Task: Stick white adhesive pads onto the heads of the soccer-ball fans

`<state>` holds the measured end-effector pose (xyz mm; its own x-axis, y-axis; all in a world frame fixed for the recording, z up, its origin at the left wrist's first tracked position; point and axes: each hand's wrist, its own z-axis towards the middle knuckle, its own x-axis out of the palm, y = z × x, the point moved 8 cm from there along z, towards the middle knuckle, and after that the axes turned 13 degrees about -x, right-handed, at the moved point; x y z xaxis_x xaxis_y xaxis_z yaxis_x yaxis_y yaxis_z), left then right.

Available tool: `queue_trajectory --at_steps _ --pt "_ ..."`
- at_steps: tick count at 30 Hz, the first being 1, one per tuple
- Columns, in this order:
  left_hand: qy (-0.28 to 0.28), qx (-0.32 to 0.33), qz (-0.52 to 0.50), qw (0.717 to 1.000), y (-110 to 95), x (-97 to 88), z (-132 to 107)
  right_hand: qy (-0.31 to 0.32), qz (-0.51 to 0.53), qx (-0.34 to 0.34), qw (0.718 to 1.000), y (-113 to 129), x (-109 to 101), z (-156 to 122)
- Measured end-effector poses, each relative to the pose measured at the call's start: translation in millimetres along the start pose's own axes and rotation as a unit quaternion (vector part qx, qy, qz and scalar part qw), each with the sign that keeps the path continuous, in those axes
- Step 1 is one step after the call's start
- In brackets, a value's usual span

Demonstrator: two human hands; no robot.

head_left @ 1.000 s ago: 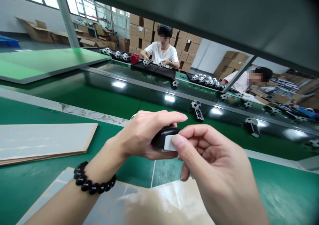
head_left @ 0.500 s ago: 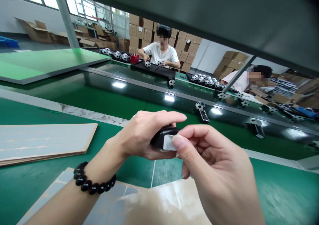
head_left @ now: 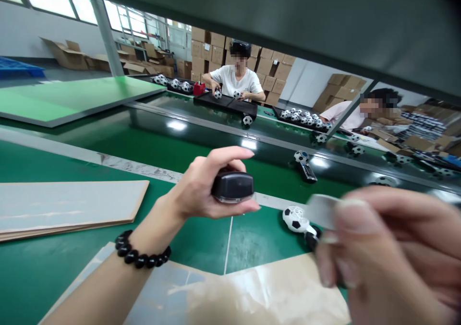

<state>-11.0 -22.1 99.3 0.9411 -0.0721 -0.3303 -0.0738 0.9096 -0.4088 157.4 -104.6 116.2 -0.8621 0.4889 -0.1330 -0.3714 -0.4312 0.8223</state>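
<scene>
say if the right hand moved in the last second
Yes. The right hand, pinching a white sticker, has pulled right, off the small black plastic part in the left hand, far right of the white seam line on the green table.

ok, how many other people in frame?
2. One person in a white shirt across the belt, handling balls; a second person farther right, partly behind a post. The beam overhead may hide more.
</scene>
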Motion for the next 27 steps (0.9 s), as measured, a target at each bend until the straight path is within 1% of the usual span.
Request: queue_trajectory --at_steps 3,5,7,16,21,27 --pt "0.008 0.007 -0.004 1.0 -5 5.7 0 0.003 0.041 0.064 0.997 -12 20 -4" --pt "0.015 0.02 0.005 1.0 -11 10.3 0 0.031 0.078 0.091 0.992 -18 37 -7" --pt "0.018 0.03 0.012 0.999 -15 12.3 1 0.04 0.09 0.106 0.99 -21 43 -8" --pt "0.023 0.009 0.023 0.999 -14 14.6 2 0.057 0.072 0.105 0.99 -21 39 -5" --pt "0.019 0.023 0.032 0.999 -16 15.7 2 0.055 0.091 0.115 0.988 -23 41 -6" --pt "0.021 0.022 0.033 0.999 -15 14.7 2 0.051 0.107 0.117 0.986 -23 41 -6"
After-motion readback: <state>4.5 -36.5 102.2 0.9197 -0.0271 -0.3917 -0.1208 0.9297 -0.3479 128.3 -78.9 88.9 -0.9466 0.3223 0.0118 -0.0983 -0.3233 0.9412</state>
